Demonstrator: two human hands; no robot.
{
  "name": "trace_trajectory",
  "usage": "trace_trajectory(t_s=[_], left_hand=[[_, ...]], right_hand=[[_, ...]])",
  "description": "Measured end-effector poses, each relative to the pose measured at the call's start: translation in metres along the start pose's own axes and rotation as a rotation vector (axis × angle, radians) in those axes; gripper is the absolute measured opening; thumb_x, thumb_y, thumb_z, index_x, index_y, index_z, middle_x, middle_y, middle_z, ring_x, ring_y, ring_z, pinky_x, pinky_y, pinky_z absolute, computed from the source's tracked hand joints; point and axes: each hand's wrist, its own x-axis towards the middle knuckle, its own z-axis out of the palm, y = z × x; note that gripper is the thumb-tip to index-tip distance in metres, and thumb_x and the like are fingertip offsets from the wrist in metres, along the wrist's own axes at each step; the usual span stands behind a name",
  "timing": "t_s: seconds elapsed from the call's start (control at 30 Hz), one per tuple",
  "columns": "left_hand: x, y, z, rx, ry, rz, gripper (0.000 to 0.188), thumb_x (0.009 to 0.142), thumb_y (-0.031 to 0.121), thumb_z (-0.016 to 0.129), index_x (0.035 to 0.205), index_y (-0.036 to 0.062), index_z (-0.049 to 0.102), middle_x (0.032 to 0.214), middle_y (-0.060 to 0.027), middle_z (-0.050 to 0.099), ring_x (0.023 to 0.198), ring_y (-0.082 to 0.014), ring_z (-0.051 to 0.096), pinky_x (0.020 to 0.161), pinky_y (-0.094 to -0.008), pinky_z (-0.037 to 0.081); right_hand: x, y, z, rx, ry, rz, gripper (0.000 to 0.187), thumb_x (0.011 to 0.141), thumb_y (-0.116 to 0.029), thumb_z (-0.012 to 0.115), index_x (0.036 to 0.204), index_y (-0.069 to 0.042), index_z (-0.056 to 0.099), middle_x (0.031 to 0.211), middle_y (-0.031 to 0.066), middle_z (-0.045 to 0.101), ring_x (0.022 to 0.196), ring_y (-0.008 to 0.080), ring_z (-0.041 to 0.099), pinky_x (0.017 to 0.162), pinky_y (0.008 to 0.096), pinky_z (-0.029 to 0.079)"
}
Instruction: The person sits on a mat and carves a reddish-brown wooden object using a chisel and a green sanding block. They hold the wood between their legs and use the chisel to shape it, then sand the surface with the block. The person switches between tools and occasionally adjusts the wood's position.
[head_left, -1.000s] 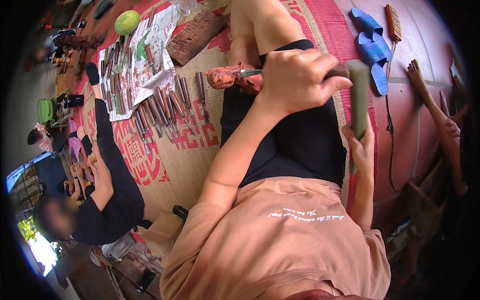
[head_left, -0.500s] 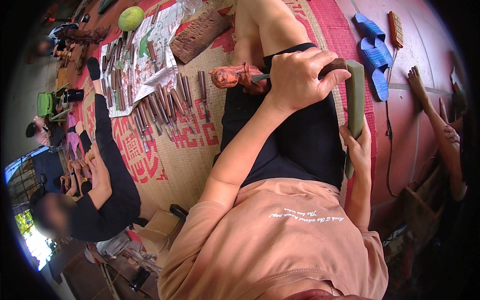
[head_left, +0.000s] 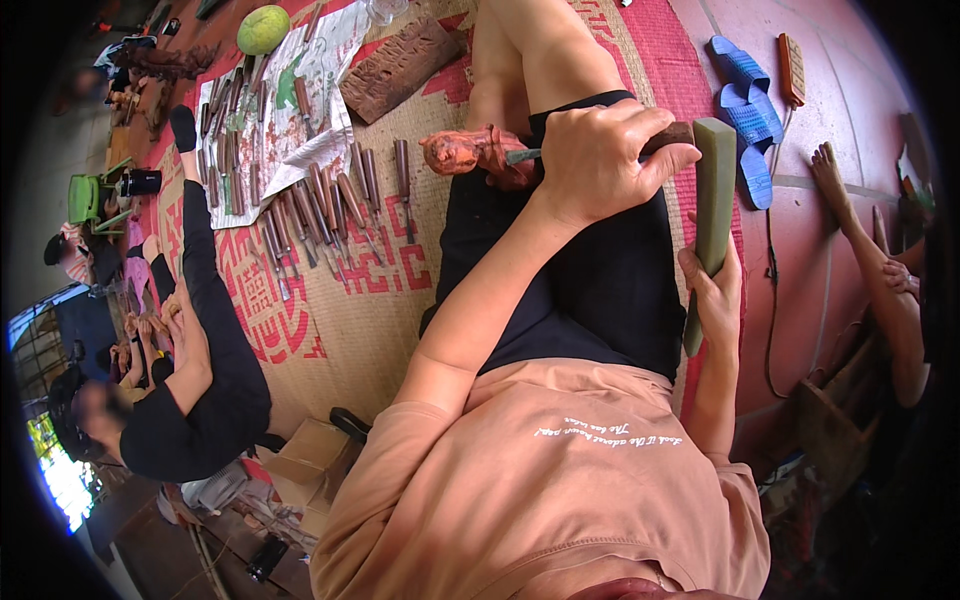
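Note:
My left hand [head_left: 605, 160] is wrapped round the dark wooden handle of a chisel [head_left: 668, 138]. The chisel lies sideways above my thighs. Its metal blade meets a reddish carved wooden figure [head_left: 462, 153] resting by my legs; my hand hides part of the figure and the chisel's middle. My right hand [head_left: 715, 290] grips the lower half of a long olive-green bar [head_left: 713, 190] held upright like a mallet. The upper end of this bar is at the butt of the chisel handle, touching or very close.
Several chisels [head_left: 340, 205] lie on the patterned mat [head_left: 370, 330] and on a stained paper sheet [head_left: 330, 45]. Beyond are a carved wood block [head_left: 400, 70] and a green round fruit [head_left: 263, 30]. Blue slippers [head_left: 750, 110] lie right; a person in black [head_left: 215, 400] sits left.
Both hands keep their grips and almost their places. The green bar's upper end has shifted very slightly to the right. The view has turned a little, moving the surroundings slightly.

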Motion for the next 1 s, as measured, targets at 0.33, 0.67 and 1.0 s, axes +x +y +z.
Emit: trace_trajectory(t_s=[0.33, 0.67, 1.0], left_hand=[[0.001, -0.003, 0.0, -0.003, 0.046, -0.014, 0.039, 0.08, 0.046, 0.076, 0.086, 0.008, 0.074, 0.074, -0.0055, 0.071, 0.06, -0.0225, 0.068, 0.052, -0.0315, 0.051], [0.003, -0.001, 0.0, 0.005, 0.1, -0.049, 0.039, 0.079, 0.047, 0.076, 0.085, 0.0082, 0.075, 0.072, -0.0053, 0.071, 0.06, -0.0229, 0.068, 0.053, -0.031, 0.052], [0.008, -0.01, -0.017, 0.061, 0.126, -0.064, 0.033, 0.08, 0.041, 0.077, 0.087, 0.0083, 0.075, 0.076, -0.0068, 0.072, 0.066, -0.0237, 0.07, 0.058, -0.0305, 0.053]], right_hand=[[0.007, -0.003, -0.005, -0.185, 0.039, -0.125, 0.04, 0.087, -0.002, 0.069, 0.125, -0.003, 0.056, 0.079, -0.001, 0.052, 0.071, 0.0088, 0.047, 0.063, 0.0261, 0.042], [0.013, -0.009, -0.005, -0.123, 0.076, -0.128, 0.042, 0.087, 0.0, 0.067, 0.127, -0.002, 0.055, 0.077, -0.0019, 0.049, 0.068, 0.0086, 0.044, 0.062, 0.0255, 0.04], [0.019, -0.017, 0.003, -0.01, 0.028, -0.103, 0.046, 0.088, 0.003, 0.065, 0.132, -0.005, 0.055, 0.084, -0.0035, 0.051, 0.074, 0.0053, 0.046, 0.067, 0.022, 0.041]])
